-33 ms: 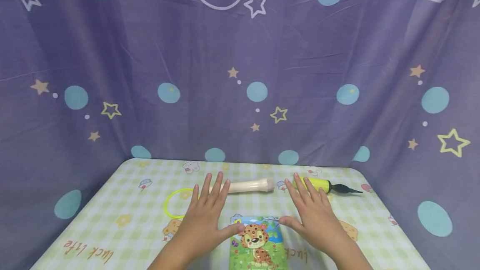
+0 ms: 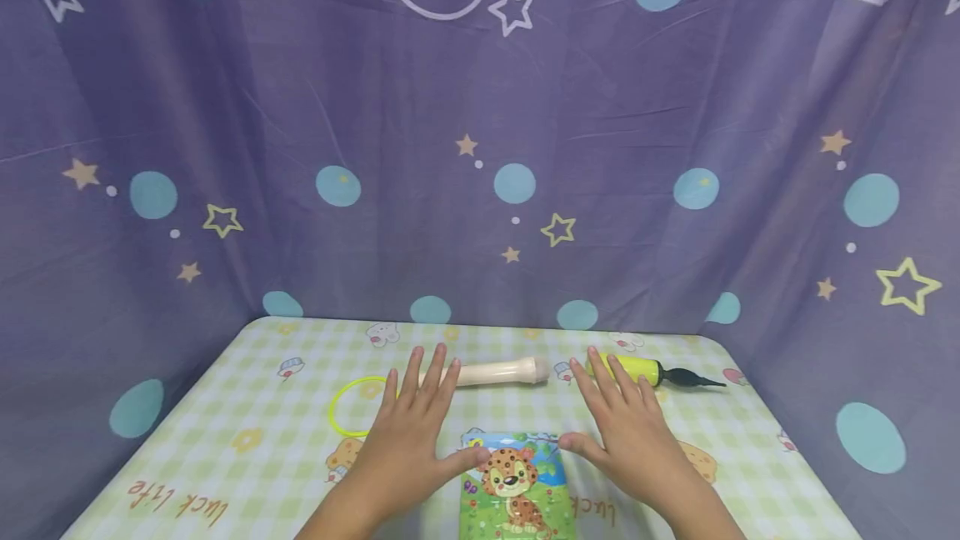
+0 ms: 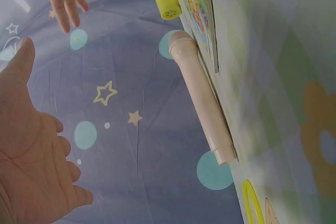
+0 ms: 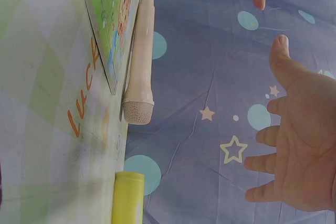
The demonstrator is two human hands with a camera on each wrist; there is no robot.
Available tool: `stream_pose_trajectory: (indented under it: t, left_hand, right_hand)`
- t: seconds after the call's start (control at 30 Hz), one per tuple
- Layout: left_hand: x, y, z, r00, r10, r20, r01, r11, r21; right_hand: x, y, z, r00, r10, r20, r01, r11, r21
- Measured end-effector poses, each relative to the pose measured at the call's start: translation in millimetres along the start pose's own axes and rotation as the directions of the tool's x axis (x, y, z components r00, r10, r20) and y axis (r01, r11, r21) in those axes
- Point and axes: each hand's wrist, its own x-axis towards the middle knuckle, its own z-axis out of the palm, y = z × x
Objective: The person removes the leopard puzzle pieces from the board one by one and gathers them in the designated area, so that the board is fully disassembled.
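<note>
- Your left hand (image 2: pixel 408 440) hovers with fingers straight and spread, holding nothing; its thumb reaches toward the left edge of the picture board (image 2: pixel 517 486), perhaps touching it, though contact is not clear.
- Your right hand (image 2: pixel 626 432) mirrors it on the board's right side, fingers spread and empty, thumb tip just beside the board's upper right corner.
- The picture board, with a spotted cub printed on it, lies flat on the worktop (image 2: pixel 247 440) between your two hands, at the near edge.
- Both palms face down over the worktop, which looks like a ready pose flanking the board.
- Behind the board lies a cream toy microphone (image 2: pixel 498 372), crosswise.
- To the board's far right sits a yellow hand pump (image 2: pixel 637 369); to its far left, a yellow ring (image 2: pixel 352 407), partly under your left fingers.
- Nothing stands between either hand and the board.
</note>
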Motion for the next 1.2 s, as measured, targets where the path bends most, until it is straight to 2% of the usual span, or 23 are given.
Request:
stream_pose_trajectory:
  t: [0.17,0.37,0.6,0.73,0.83,0.9,0.97,1.07,1.2]
  left_hand:
    - [-0.3,0.6,-1.4,1.0,0.002,-0.001,-0.002,1.0,-0.003]
    - [-3.7,2.7,-1.7,1.0,0.016,-0.014,-0.015,1.0,0.012]
    - [-4.6,3.5,-7.2,0.999,0.038,-0.037,-0.037,0.999,0.027]
    - [-1.0,3.2,-10.5,0.997,0.071,0.006,-0.071,0.997,0.006]
    - [4.0,0.3,-10.8,0.988,0.138,0.071,-0.137,0.99,-0.008]
    - [6.2,-2.2,-8.8,0.971,0.195,0.138,-0.192,0.981,-0.029]
    - [7.0,-4.5,-4.8,0.942,0.263,0.209,-0.257,0.965,-0.053]
    - [4.9,-4.8,1.9,0.883,0.352,0.31,-0.342,0.935,-0.088]
    - [-0.2,-0.5,10.9,0.805,0.448,0.389,-0.451,0.888,-0.089]
  right_hand:
    - [-0.6,-0.7,-0.5,1.0,-0.011,-0.019,0.011,1.0,-0.002]
    - [-2.9,-1.1,1.0,1.0,-0.017,0.003,0.017,1.0,0.022]
    - [4.0,-1.6,-3.3,0.999,-0.049,-0.02,0.051,0.994,0.095]
    - [11.2,0.0,-5.5,0.999,-0.041,0.0,0.04,0.986,0.161]
    - [19.3,1.3,-6.9,0.999,-0.046,0.022,0.04,0.978,0.205]
    - [25.3,2.2,-6.7,0.997,-0.06,0.039,0.05,0.974,0.219]
    - [32.1,2.6,-6.2,0.996,-0.075,0.057,0.059,0.969,0.241]
    - [43.5,1.9,-3.6,0.991,-0.087,0.1,0.056,0.959,0.279]
    - [59.3,-3.7,3.1,0.975,-0.104,0.194,0.028,0.933,0.359]
